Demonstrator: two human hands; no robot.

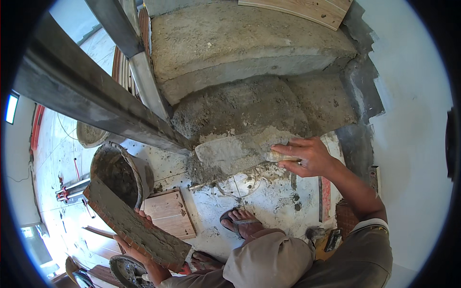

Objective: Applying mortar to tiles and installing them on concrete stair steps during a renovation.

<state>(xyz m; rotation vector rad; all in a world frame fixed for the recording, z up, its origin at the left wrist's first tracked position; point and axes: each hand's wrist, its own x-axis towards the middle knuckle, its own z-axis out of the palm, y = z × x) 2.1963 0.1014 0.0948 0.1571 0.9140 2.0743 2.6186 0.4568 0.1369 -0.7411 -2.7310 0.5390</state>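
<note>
My right hand is closed around the pale handle of a plastering trowel. The trowel's long, round-ended blade lies flat on wet mortar along the front edge of a stair step. At the lower left, my left hand grips a long, narrow tile from its underside and edge. Thick grey mortar coats the tile's upper face, and its edge is reddish-brown. The tile slants across the front of a mortar bucket, hiding part of the rim.
A higher concrete step rises beyond, with a wood-look tile on top. A metal post slants in from the left. Another bucket stands near my left forearm. Wood-look tiles lie on the splattered floor. A white wall stands right.
</note>
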